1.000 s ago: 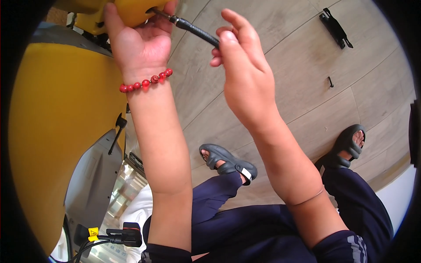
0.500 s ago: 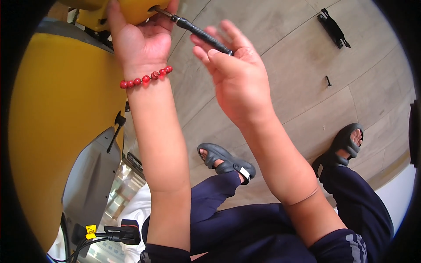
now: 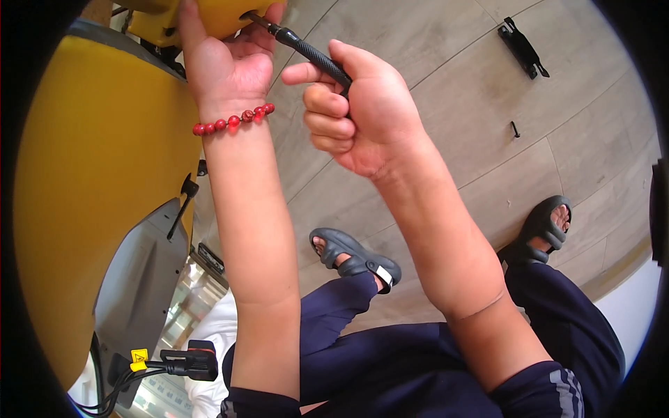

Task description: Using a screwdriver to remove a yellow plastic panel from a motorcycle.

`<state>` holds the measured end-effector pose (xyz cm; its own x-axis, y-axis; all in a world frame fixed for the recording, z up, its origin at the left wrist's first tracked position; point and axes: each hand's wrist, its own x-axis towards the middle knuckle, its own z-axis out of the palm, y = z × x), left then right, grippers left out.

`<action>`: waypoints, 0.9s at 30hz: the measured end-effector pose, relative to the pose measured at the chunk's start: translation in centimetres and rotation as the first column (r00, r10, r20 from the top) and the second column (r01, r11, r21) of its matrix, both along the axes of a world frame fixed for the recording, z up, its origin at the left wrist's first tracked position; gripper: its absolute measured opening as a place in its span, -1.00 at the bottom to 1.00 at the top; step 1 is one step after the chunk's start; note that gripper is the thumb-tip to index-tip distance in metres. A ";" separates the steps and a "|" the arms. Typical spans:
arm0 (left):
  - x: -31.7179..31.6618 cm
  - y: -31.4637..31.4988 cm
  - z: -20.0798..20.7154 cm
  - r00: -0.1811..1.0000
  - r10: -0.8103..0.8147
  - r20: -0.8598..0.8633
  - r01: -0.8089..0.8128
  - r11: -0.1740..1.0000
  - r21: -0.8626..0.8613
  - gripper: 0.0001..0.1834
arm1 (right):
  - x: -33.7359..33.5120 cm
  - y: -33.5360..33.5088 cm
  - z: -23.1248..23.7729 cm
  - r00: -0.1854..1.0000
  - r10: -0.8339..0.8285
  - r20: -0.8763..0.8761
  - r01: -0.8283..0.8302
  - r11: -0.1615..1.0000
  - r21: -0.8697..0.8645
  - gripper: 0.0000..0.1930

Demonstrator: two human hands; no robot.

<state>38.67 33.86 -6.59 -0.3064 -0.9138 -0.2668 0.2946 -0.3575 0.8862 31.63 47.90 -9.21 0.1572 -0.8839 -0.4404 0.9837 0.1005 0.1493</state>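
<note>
At the top left, my left hand point(image 3: 233, 70) is closed round the underside of a yellow plastic housing point(image 3: 219, 15), thumb on one side and fingers partly hidden on the other. A black screwdriver point(image 3: 317, 57) with a knurled handle slants down from a round hole in that housing; its tip is out of sight inside. My right hand point(image 3: 366, 104) grips the handle's end, three fingers curled into the palm and the index finger stretched out under the handle.
A large yellow body panel point(image 3: 104, 160) with a grey panel point(image 3: 143, 272) fills the left. Below hangs a black cable connector point(image 3: 191, 361) with yellow tags. On the tiled floor lie a black bracket-like part point(image 3: 524, 49) and a black screw point(image 3: 515, 129), beyond my sandalled feet.
My right hand has turned, and its fingers, spread and blurred before, are now mostly curled at the screwdriver handle. My left hand still holds the housing.
</note>
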 end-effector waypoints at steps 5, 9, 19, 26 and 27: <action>-0.5 0.3 -0.1 0.999 -0.036 0.025 0.037 0.998 -0.053 -0.52 | 1.9 0.3 -0.2 -0.413 0.162 -0.896 0.329 0.944 0.019 -0.84; -1.0 0.7 0.2 0.999 0.045 0.030 -0.044 0.999 -0.030 -0.52 | 1.7 -0.5 0.0 -0.405 0.042 -0.913 0.443 0.883 -0.156 -0.72; -0.7 0.1 0.1 0.998 0.043 0.050 -0.044 0.999 0.005 -0.44 | 2.1 0.4 -0.3 0.913 -0.400 -0.083 0.409 0.897 0.170 -0.41; -0.2 0.4 0.3 0.990 0.082 0.116 -0.088 0.995 0.048 -0.36 | 0.3 0.6 -0.2 0.927 0.219 -0.305 -0.199 0.975 0.096 -0.59; 0.0 0.1 0.2 0.994 0.056 0.096 -0.062 0.996 0.064 -0.35 | 0.6 0.4 0.1 0.695 0.260 -0.670 -0.170 0.965 0.199 -0.63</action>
<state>38.70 34.00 -6.37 -0.2229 -0.9087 -0.3530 0.2330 -0.4012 0.8858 32.23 48.32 -9.14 -0.0483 -0.8015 -0.5960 0.7712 0.3492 -0.5322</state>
